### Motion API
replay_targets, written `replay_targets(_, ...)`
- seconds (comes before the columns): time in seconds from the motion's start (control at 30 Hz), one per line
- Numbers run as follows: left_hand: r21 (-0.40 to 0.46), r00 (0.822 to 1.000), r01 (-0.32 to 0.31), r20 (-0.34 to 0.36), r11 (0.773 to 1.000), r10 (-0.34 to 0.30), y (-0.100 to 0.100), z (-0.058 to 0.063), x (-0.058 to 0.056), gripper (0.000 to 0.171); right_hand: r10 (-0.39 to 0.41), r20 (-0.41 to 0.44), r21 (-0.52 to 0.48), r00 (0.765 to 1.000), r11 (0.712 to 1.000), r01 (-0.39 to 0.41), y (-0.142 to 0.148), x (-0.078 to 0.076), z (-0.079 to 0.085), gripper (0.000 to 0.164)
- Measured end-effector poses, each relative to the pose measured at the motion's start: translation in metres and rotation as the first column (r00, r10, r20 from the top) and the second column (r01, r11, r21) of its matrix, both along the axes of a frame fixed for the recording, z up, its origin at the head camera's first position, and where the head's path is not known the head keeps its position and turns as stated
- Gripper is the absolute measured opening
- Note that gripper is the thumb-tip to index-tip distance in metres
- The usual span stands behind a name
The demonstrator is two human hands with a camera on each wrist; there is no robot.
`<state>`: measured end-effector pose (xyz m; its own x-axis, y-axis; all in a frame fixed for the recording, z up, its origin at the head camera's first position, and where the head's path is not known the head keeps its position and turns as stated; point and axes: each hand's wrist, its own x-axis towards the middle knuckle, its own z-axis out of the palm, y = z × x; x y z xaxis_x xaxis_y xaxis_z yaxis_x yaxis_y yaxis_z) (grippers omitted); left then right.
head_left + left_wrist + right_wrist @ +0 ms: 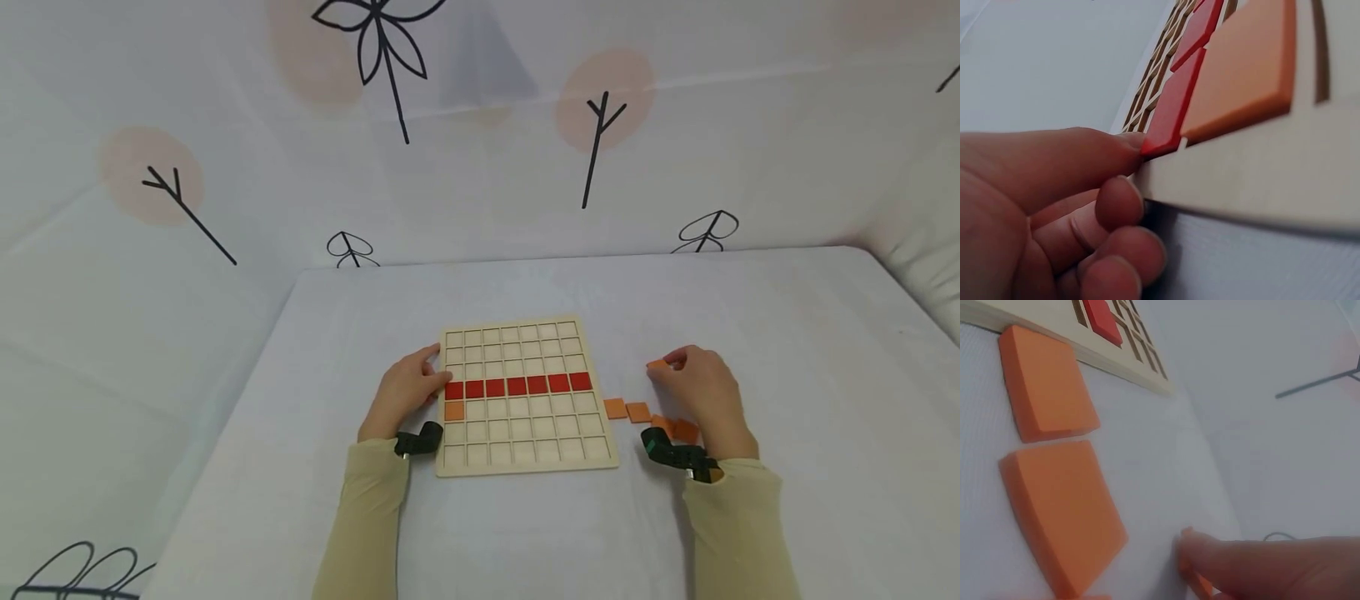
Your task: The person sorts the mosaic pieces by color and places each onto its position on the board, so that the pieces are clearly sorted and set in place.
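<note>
A pale wooden grid board (525,471) lies flat on the table. One row of red square tiles (516,386) fills its middle, and a single orange tile (454,411) sits in the leftmost cell just below. My left hand (403,392) holds the board's left edge, its thumb (1072,159) at the corner of the end red tile and the other fingers curled against the side. Off to the right of the board, my right hand (703,390) pinches another orange tile (657,364) between thumb and fingers. In the right wrist view, only the edge of that tile (1191,569) shows past the thumb.
Loose orange tiles (638,412) form a slanting line from the board's right edge towards my right wrist, the last ones partly overlapping. The white table (525,542) ends at the back against a cloth (495,200) printed with plants. Dark camera mounts (670,452) sit at both wrists.
</note>
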<state>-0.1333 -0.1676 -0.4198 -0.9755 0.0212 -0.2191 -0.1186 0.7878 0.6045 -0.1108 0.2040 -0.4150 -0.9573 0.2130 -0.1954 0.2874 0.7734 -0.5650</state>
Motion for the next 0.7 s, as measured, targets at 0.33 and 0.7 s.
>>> replay_targets(0.33, -0.01, 1.0, 0.0, 0.001, 1.0, 0.0, -0.002, -0.0019, -0.0025, 0.059, 0.063, -0.046, -0.027, 0.997, 0.998, -0.065, -0.0019, -0.0013, -0.0016, 0.041)
replay_targets(0.7, -0.001, 1.0, 0.0, 0.021, 1.0, 0.0, -0.001, -0.0026, -0.0007, 0.059, 0.127, -0.06, -0.065, 0.99, 0.989, -0.13, -0.0047, -0.001, -0.0014, 0.048)
